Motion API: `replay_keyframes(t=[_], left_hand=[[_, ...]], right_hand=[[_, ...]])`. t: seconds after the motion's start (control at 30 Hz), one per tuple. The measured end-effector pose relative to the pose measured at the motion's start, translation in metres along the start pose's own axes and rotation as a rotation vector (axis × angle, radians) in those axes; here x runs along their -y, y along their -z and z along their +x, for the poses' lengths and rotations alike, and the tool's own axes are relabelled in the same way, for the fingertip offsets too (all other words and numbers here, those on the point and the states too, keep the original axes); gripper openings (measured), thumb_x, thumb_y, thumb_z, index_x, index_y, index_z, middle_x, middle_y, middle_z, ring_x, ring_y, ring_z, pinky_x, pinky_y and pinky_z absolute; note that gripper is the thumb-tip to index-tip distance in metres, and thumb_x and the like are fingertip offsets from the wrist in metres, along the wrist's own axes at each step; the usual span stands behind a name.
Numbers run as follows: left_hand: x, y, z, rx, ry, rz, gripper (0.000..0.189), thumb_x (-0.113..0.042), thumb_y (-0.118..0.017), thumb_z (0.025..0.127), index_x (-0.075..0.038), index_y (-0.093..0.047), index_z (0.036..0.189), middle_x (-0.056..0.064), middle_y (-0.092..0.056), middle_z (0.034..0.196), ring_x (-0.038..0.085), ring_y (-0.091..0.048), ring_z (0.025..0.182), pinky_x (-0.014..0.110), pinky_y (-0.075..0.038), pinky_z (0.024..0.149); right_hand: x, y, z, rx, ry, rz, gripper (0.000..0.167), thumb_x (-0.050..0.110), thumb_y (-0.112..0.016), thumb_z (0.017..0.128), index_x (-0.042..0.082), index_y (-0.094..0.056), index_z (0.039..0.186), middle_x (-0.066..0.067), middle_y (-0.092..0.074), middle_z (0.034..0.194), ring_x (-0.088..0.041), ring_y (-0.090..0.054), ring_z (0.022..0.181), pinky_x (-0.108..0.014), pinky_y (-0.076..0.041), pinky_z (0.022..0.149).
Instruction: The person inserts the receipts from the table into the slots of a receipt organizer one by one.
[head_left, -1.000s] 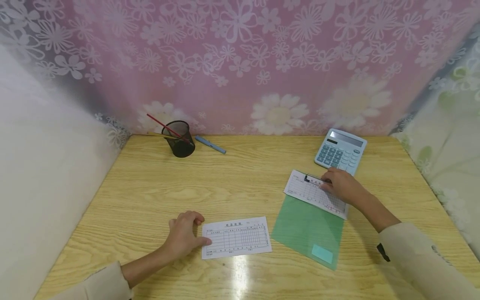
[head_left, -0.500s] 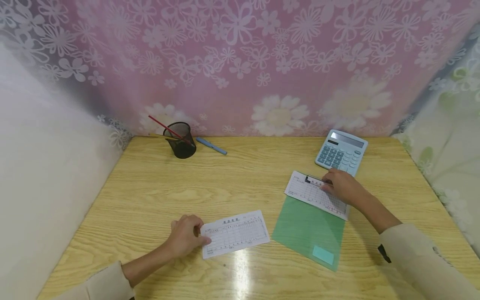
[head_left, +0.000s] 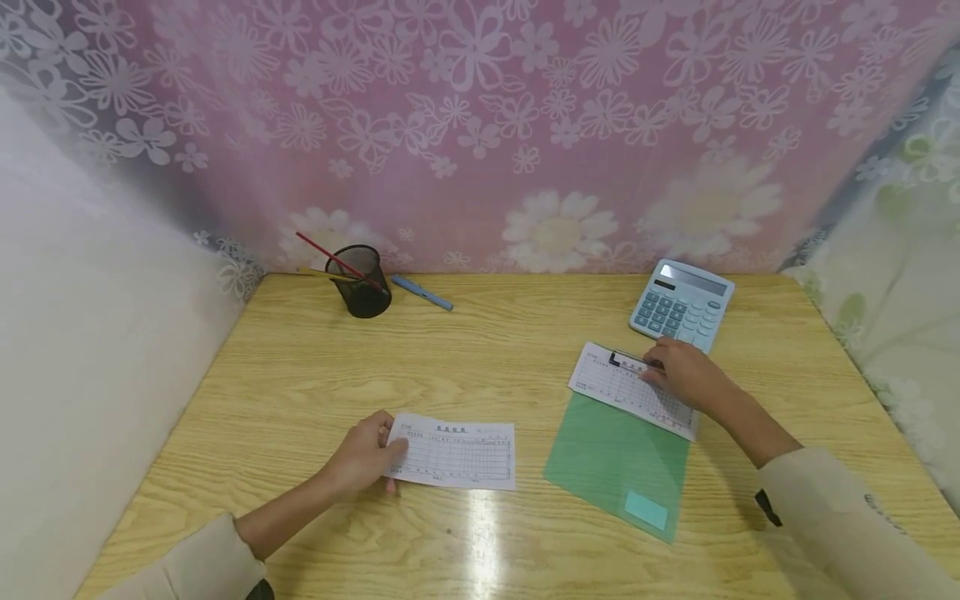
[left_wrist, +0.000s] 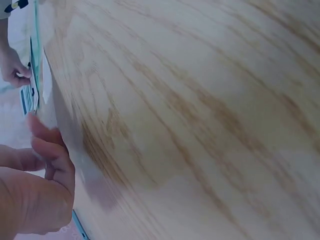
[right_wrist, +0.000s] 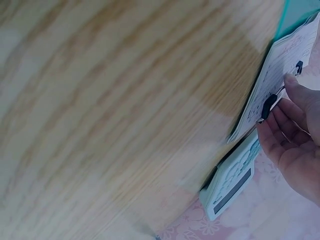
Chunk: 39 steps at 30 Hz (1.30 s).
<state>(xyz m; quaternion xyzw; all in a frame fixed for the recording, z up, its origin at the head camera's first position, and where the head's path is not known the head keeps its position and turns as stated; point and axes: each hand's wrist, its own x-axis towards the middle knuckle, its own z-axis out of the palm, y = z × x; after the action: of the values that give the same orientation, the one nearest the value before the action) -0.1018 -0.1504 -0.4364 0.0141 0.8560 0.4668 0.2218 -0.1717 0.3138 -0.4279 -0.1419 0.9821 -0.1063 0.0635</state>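
In the head view my left hand [head_left: 362,457] pinches the left end of a printed receipt slip [head_left: 457,454], thumb on top and fingers beneath. The slip is held up off the table, its printed face up. On the right lies a translucent green clipboard [head_left: 611,454] with a stack of similar receipt slips [head_left: 611,385] along its top. My right hand [head_left: 684,371] pinches the wire clip at the clipboard's top edge, thumb on the near side. The right wrist view shows the clip's black end [right_wrist: 269,106] beside my fingers, over the slips.
A light blue calculator [head_left: 682,296] stands just behind the clipboard. Toward the back left are a black mesh pen cup [head_left: 363,287] with pencils and a blue pen [head_left: 422,292]. A pale blue label [head_left: 646,510] sits on the clipboard's lower corner. Flowered cloth [head_left: 465,150] borders the wooden table.
My left hand has raised the slip from the tabletop and drawn it slightly back and to the left; its right end tilted up, then levelled. My right hand stays on the clip.
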Motion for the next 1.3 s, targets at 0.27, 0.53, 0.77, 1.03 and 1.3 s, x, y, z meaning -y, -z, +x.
replay_keyframes(t=[0.27,0.53,0.77,1.03,1.3], left_hand=[[0.001,0.006,0.003,0.002,0.072,-0.155,0.024,-0.001,-0.062,0.089,0.005,-0.052,0.111,0.012,-0.066,0.085,0.014,-0.059,0.059,0.021,-0.049,0.047],[-0.01,0.018,0.014,-0.012,-0.007,-0.171,0.014,-0.004,-0.061,0.091,0.008,-0.061,0.097,0.012,-0.066,0.072,0.015,-0.063,0.062,0.025,-0.057,0.057],[-0.033,0.02,0.027,0.007,-0.005,-0.257,0.018,-0.005,-0.06,0.092,0.01,-0.06,0.103,0.009,-0.068,0.077,0.012,-0.067,0.068,0.024,-0.06,0.066],[-0.078,-0.001,0.047,0.068,-0.028,-0.321,0.015,-0.004,-0.063,0.09,0.009,-0.062,0.097,0.012,-0.072,0.078,0.018,-0.071,0.07,0.027,-0.061,0.07],[-0.103,-0.049,0.077,0.119,-0.026,-0.341,0.013,-0.004,-0.064,0.089,0.008,-0.064,0.094,0.013,-0.072,0.075,0.021,-0.073,0.071,0.033,-0.061,0.072]], right_hand=[[-0.001,0.0,0.0,-0.022,0.023,0.015,0.024,0.017,-0.066,0.089,-0.003,-0.068,0.102,-0.013,-0.065,0.095,-0.027,-0.061,0.087,-0.046,-0.053,0.078],[-0.002,0.001,0.0,-0.036,0.042,0.028,0.024,0.016,-0.067,0.089,-0.004,-0.068,0.102,-0.014,-0.065,0.096,-0.029,-0.062,0.088,-0.047,-0.053,0.079],[0.0,0.001,0.0,-0.038,0.04,0.028,0.024,0.016,-0.067,0.088,-0.004,-0.068,0.102,-0.014,-0.065,0.096,-0.029,-0.062,0.088,-0.047,-0.053,0.079],[0.001,0.0,-0.001,-0.036,0.02,0.029,0.024,0.016,-0.067,0.089,-0.003,-0.068,0.103,-0.014,-0.065,0.097,-0.029,-0.062,0.089,-0.047,-0.053,0.08],[-0.001,-0.002,-0.001,-0.048,0.027,0.019,0.023,0.015,-0.067,0.088,-0.003,-0.068,0.102,-0.014,-0.066,0.097,-0.029,-0.062,0.088,-0.046,-0.054,0.079]])
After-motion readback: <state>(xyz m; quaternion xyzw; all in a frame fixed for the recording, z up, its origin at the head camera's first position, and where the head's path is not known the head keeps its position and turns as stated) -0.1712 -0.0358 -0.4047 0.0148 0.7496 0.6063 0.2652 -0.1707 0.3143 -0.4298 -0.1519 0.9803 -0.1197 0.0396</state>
